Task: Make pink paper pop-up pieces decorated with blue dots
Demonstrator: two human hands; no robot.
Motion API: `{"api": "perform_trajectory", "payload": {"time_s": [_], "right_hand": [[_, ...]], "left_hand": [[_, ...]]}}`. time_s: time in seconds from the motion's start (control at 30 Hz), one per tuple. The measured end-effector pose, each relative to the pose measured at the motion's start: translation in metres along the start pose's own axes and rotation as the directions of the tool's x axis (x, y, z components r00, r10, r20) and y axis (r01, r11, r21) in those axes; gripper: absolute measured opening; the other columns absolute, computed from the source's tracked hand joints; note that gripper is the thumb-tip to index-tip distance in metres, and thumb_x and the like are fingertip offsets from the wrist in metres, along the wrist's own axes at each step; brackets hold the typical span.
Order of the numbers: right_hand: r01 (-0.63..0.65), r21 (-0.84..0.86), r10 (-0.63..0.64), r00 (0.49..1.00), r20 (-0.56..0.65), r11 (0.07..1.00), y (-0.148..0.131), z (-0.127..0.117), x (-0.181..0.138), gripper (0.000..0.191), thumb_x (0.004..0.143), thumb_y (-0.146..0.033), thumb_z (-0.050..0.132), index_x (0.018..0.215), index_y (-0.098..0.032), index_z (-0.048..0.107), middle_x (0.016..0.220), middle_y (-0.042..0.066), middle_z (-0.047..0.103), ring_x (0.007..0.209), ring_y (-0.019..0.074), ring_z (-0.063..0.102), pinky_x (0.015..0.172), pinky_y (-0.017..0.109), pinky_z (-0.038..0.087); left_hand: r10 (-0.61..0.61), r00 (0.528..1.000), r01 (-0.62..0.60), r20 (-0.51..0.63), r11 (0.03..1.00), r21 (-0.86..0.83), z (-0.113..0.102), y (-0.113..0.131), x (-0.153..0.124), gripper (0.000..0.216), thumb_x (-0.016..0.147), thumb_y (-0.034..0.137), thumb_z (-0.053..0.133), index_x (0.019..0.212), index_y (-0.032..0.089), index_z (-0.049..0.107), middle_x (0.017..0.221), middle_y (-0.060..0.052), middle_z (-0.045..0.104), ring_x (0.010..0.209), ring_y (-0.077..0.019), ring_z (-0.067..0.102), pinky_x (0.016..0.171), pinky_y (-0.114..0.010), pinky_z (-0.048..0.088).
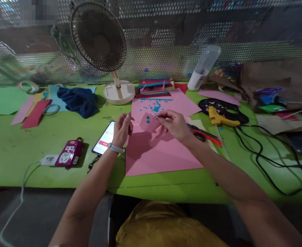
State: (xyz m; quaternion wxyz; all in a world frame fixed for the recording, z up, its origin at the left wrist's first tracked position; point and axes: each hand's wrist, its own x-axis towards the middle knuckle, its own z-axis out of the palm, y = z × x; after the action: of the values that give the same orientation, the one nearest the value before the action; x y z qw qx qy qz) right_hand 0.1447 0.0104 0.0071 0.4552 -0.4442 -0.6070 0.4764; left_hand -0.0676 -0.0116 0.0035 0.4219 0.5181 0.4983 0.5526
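our right hand (175, 125) pinches a small pink paper (149, 122) with blue dots, held above the big pink sheet (161, 154). our left hand (122, 129) is curled just beside it, and we cannot tell its grip. the phone (105, 138) timer digits are too blurred to read.

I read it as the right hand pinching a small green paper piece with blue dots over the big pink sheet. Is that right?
Not quite: the small paper piece is pink, not green. The head view shows the right hand pinching it, blue dots on it, over the big pink sheet.
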Motion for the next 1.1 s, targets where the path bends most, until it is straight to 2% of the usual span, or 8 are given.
{"api": "perform_trajectory", "payload": {"time_s": [0.03, 0.1, 0.2, 0.33, 0.53, 0.9, 1.0, 1.1], "right_hand": [[0.006, 0.025, -0.005, 1.0, -0.031, 1.0, -0.001, -0.001, 0.002, 0.025, 0.076, -0.042, 0.069, 0.088, -0.02, 0.064, 0.081, 0.0, 0.067, 0.041, 0.0056, 0.047, 0.041, 0.024, 0.042], [0.004, 0.063, 0.0, 0.998, -0.067, 0.998, -0.002, -0.002, 0.004, 0.027, 0.075, -0.043, 0.07, 0.088, -0.02, 0.064, 0.076, 0.0, 0.065, 0.04, 0.006, 0.048, 0.04, 0.023, 0.041], [-0.029, 0.117, 0.038, 0.997, -0.073, 0.993, -0.002, 0.0, 0.003, 0.031, 0.074, -0.045, 0.071, 0.088, -0.019, 0.062, 0.065, -0.003, 0.06, 0.039, 0.0072, 0.051, 0.038, 0.022, 0.039], [-0.082, 0.154, 0.086, 0.996, -0.024, 0.985, -0.002, 0.006, -0.002, 0.032, 0.072, -0.045, 0.073, 0.088, -0.019, 0.062, 0.065, -0.004, 0.06, 0.038, 0.0071, 0.052, 0.036, 0.021, 0.037], [-0.095, 0.174, 0.096, 0.995, 0.004, 0.98, -0.004, 0.015, -0.01, 0.04, 0.071, -0.049, 0.077, 0.091, -0.018, 0.061, 0.077, -0.002, 0.062, 0.037, 0.0072, 0.055, 0.037, 0.022, 0.044], [-0.029, 0.095, 0.025, 0.999, 0.044, 0.995, -0.001, 0.024, -0.022, 0.032, 0.078, -0.046, 0.072, 0.093, -0.018, 0.064, 0.088, 0.0, 0.064, 0.041, 0.0052, 0.056, 0.038, 0.022, 0.05], [-0.035, 0.089, 0.031, 0.998, 0.047, 0.995, -0.001, 0.024, -0.023, 0.033, 0.078, -0.047, 0.072, 0.094, -0.019, 0.065, 0.089, 0.001, 0.065, 0.042, 0.005, 0.055, 0.039, 0.021, 0.05], [-0.036, 0.098, 0.034, 0.999, 0.026, 0.995, -0.001, 0.024, -0.021, 0.033, 0.077, -0.047, 0.072, 0.093, -0.019, 0.065, 0.088, 0.0, 0.064, 0.041, 0.0042, 0.053, 0.037, 0.021, 0.049]], "left_hand": [[-0.034, 0.999, 0.034, 0.001, 0.999, -0.006, 0.001, 0.0, 0.0, 0.055, 0.084, 0.071, 0.051, 0.069, 0.018, 0.059, 0.04, 0.005, 0.046, 0.031, -0.0069, 0.04, 0.035, -0.021, 0.03], [-0.143, 0.983, 0.145, 0.115, 0.989, -0.016, 0.004, -0.002, -0.002, 0.064, 0.083, 0.075, 0.047, 0.06, 0.017, 0.059, 0.041, 0.001, 0.049, 0.033, -0.0083, 0.044, 0.037, -0.023, 0.033], [-0.236, 0.937, 0.274, 0.256, 0.954, -0.124, 0.013, -0.004, -0.008, 0.059, 0.077, 0.071, 0.062, 0.061, 0.015, 0.062, 0.054, -0.003, 0.06, 0.048, -0.0105, 0.057, 0.047, -0.022, 0.041], [-0.333, 0.934, 0.355, 0.127, 0.838, -0.414, 0.032, -0.008, -0.02, 0.043, 0.067, 0.055, 0.081, 0.067, 0.017, 0.062, 0.061, 0.002, 0.06, 0.056, -0.0077, 0.057, 0.054, -0.019, 0.044], [-0.327, 0.944, 0.3, 0.047, 0.789, -0.536, 0.044, -0.01, -0.027, 0.033, 0.068, 0.045, 0.084, 0.072, 0.018, 0.066, 0.075, 0.0, 0.068, 0.073, -0.0136, 0.065, 0.065, -0.025, 0.051], [-0.343, 0.935, 0.232, -0.091, 0.784, -0.576, 0.047, -0.021, -0.026, 0.031, 0.063, 0.039, 0.087, 0.081, 0.016, 0.075, 0.082, -0.005, 0.075, 0.074, -0.0155, 0.069, 0.072, -0.028, 0.053], [-0.304, 0.947, 0.201, -0.101, 0.809, -0.553, 0.046, -0.022, -0.026, 0.033, 0.062, 0.041, 0.087, 0.081, 0.017, 0.074, 0.081, -0.004, 0.074, 0.074, -0.0164, 0.069, 0.072, -0.029, 0.053], [-0.29, 0.956, 0.238, -0.049, 0.861, -0.451, 0.045, -0.02, -0.029, 0.043, 0.071, 0.059, 0.076, 0.083, 0.018, 0.072, 0.079, -0.004, 0.073, 0.076, -0.0173, 0.069, 0.07, -0.029, 0.053]]}}
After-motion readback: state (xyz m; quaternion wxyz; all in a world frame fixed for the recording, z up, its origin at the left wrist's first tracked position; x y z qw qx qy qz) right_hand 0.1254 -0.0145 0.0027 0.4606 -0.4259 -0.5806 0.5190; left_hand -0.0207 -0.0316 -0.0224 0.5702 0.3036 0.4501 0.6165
